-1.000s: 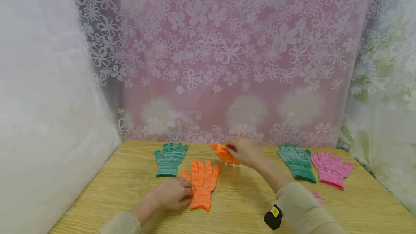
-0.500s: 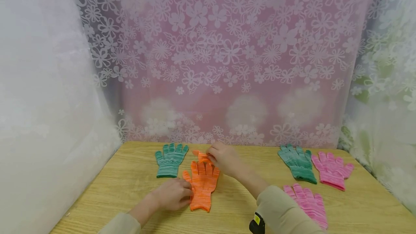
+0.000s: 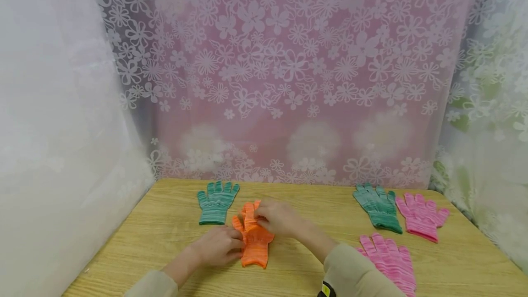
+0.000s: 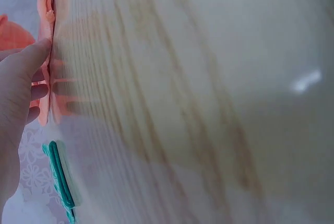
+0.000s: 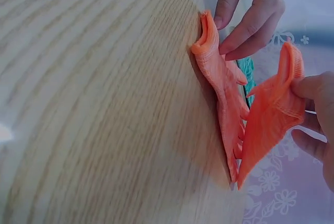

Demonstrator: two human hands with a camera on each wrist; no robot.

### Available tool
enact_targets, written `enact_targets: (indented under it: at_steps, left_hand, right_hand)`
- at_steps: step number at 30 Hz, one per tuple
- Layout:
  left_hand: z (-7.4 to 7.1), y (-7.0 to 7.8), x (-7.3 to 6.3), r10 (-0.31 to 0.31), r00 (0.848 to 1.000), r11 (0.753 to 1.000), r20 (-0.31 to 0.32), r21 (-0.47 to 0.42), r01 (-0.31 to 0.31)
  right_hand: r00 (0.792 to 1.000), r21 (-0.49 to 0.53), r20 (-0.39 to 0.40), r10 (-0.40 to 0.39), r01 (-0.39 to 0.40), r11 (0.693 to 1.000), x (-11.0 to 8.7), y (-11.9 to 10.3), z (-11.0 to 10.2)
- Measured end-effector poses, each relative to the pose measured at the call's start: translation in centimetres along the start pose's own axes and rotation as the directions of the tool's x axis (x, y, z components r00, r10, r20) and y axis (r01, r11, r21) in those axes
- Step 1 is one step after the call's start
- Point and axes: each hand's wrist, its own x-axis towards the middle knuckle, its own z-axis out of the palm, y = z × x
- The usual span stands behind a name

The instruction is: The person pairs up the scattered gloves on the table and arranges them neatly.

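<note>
The right hand [image 3: 280, 218] pinches the upper orange glove [image 5: 269, 117] by its cuff. The left hand [image 3: 217, 245], thumb and fingers apart, touches the lower orange glove [image 3: 255, 253] on the table [image 3: 161, 223].

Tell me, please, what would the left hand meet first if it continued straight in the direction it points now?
The left hand would most likely meet the flat orange glove, whose side edge lies at its fingertips. Whether it would push the glove or slide over it is hard to judge.
</note>
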Motion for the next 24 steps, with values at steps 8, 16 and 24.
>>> enact_targets:
  at_steps: [8, 16, 24]
  left_hand:
    - [0.3, -0.1, -0.3, 0.016, 1.000, 0.999, -0.023, 0.033, -0.015]
    - [0.7, -0.2, -0.4, 0.004, 1.000, 0.999, -0.022, 0.048, -0.003]
    - [0.7, -0.1, -0.4, -0.016, 1.000, 0.999, -0.021, 0.032, 0.017]
  right_hand:
    - [1.000, 0.045, 0.005, -0.021, 0.021, 0.999, -0.4, -0.5, 0.6]
    - [0.995, 0.059, 0.099, -0.017, 0.012, 0.998, -0.6, -1.1, 1.2]
    - [0.982, 0.082, 0.189, -0.003, -0.013, 0.997, -0.7, -1.8, 1.7]
